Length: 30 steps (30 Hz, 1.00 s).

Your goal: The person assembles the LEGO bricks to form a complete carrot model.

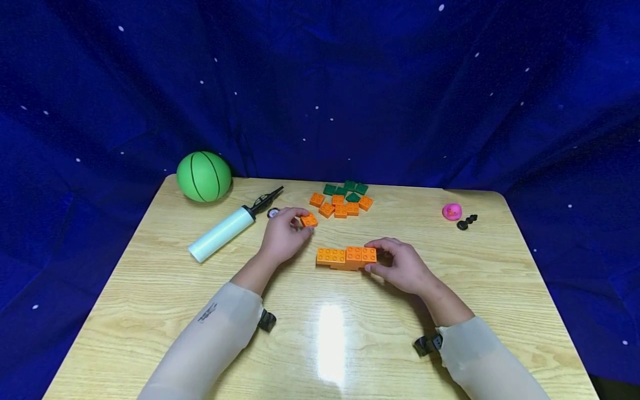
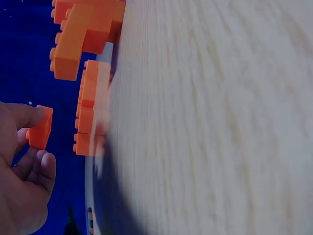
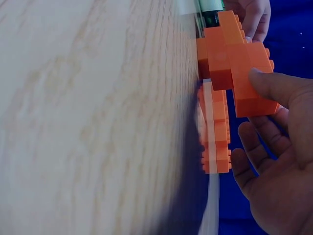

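Note:
My left hand (image 1: 284,236) pinches one small orange toy brick (image 1: 309,220) between thumb and fingers, in front of the loose bricks. In the left wrist view that brick (image 2: 40,128) appears side-on, raised off the tabletop. An assembly of joined orange bricks (image 1: 331,256), stepped in height with studs upward, lies in front of me. Its right end is gripped by my right hand (image 1: 402,265). The right wrist view shows the thumb pressed on the side of the assembly (image 3: 244,58), with the other fingers partly hidden behind and below it.
Loose orange bricks (image 1: 340,211) and several green bricks (image 1: 350,185) lie toward the table's back edge. A green ball (image 1: 204,176) and a white hand pump (image 1: 222,234) sit at left. At right are a pink rubber duck (image 1: 452,211) and a small black item (image 1: 466,222).

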Each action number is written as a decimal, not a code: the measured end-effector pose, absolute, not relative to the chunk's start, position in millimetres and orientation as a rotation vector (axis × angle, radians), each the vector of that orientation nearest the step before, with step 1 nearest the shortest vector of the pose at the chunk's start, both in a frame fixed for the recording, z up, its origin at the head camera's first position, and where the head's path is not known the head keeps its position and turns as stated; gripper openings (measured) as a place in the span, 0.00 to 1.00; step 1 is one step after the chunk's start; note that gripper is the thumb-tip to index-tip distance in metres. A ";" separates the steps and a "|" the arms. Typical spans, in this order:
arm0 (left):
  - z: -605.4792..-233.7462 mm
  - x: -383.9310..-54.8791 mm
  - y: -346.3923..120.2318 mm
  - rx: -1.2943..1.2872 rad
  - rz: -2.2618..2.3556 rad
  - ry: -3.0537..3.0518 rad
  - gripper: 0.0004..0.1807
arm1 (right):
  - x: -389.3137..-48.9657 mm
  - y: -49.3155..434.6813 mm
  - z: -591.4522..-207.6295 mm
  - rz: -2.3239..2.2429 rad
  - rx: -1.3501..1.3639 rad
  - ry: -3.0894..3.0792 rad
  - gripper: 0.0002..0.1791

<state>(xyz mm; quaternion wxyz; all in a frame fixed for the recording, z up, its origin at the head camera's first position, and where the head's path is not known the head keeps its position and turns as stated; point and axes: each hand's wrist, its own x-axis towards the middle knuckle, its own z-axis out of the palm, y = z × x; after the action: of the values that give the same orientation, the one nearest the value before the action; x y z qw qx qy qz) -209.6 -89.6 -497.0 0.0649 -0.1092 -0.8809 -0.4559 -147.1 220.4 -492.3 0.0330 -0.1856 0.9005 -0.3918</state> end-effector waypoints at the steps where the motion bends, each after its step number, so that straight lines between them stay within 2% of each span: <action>1: -496.3 -208.5 -89.4 -0.343 -1.382 -2.655 0.16 | -147.1 220.4 -492.2 -1.205 -0.570 2.773 0.23; 20: -481.5 -178.8 -77.4 -0.687 -1.521 -2.673 0.16 | -146.3 222.0 -493.2 -1.205 -0.561 2.766 0.22; 30: -480.2 -169.9 -68.3 -0.776 -1.520 -2.689 0.15 | -145.7 221.6 -492.5 -1.201 -0.549 2.765 0.22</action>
<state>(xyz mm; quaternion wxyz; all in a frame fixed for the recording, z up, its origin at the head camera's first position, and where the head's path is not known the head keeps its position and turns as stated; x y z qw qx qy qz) -169.9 -68.3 -480.2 -0.0214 -0.2437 -0.8441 -0.4771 -145.7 221.6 -492.5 0.0385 -0.1789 0.9017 -0.3918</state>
